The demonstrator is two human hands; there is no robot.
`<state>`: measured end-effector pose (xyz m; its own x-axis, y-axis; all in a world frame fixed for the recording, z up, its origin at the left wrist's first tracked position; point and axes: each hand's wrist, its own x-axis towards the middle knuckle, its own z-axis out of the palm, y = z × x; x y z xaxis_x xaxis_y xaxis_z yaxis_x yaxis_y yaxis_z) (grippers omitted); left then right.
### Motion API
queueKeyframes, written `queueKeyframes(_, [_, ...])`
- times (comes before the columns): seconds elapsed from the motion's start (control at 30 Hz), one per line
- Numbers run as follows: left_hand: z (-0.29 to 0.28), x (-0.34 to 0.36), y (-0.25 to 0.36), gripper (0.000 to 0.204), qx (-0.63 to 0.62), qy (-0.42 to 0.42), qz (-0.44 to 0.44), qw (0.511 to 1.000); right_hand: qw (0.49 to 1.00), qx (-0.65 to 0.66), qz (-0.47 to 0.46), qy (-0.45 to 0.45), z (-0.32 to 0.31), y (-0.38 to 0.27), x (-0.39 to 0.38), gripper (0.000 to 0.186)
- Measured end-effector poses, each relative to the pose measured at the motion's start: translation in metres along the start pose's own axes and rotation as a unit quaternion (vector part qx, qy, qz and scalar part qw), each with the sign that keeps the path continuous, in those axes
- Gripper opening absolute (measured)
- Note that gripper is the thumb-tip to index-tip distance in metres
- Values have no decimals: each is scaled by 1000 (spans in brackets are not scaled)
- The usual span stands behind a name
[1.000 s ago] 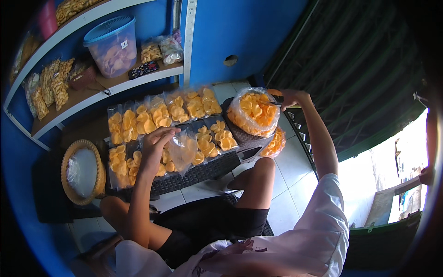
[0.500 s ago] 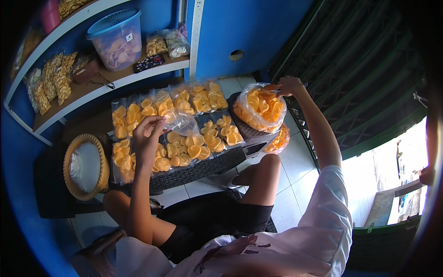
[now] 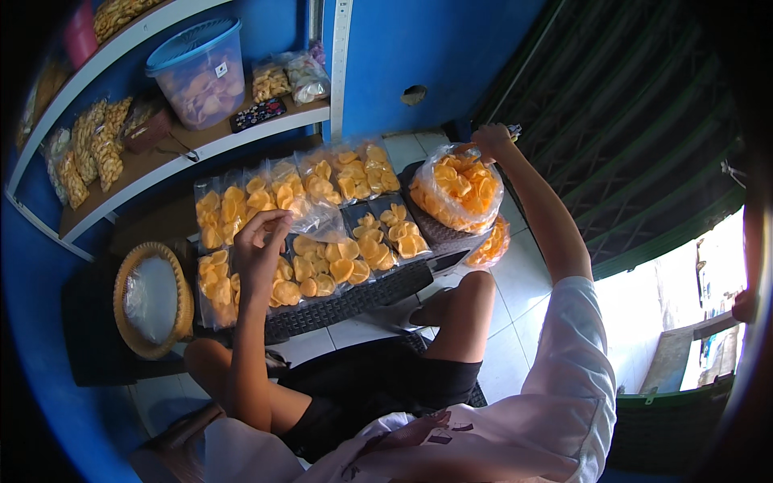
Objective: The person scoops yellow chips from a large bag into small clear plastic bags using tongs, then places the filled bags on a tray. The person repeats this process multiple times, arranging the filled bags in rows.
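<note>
My left hand is closed in a pinch on the edge of a clear plastic bag, held above rows of filled packets. At the table's right end stands a large open plastic bag of orange crackers. Over its far rim is my right hand, fingers curled around something brownish-orange, partly hidden, that I cannot make out. Beneath the left hand lie flat clear packets of round yellow-orange crackers, with another row of packets behind them.
A woven basket with clear plastic bags stands at the left. The shelf behind carries a blue-lidded tub, a patterned phone-like item and bagged snacks. Another cracker bag sits lower right. A dark folding shutter stands right.
My right hand has shifted slightly left and up over the cracker bag, its wrist turned. The left hand still holds the clear bag, slightly lower. The whole view has shifted slightly.
</note>
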<state>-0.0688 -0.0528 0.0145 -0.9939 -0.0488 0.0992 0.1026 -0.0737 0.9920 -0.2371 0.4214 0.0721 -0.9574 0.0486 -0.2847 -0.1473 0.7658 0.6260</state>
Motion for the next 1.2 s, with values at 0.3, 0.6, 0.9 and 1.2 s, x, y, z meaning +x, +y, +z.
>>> queueKeyframes(0.3, [7,2,-4,16,-31,-14,-5,999,997,-35,-42,59,15,0,15,55])
queueKeyframes(0.6, [10,2,-7,13,-82,-44,12,996,997,-33,-17,70,21,-7,12,60])
queueKeyframes(0.9, [8,4,-9,15,-36,-22,-20,999,997,-12,-59,40,23,0,12,50])
queueKeyframes(1.2, [11,2,-6,15,-46,-28,0,999,995,-24,-66,76,27,-7,8,49])
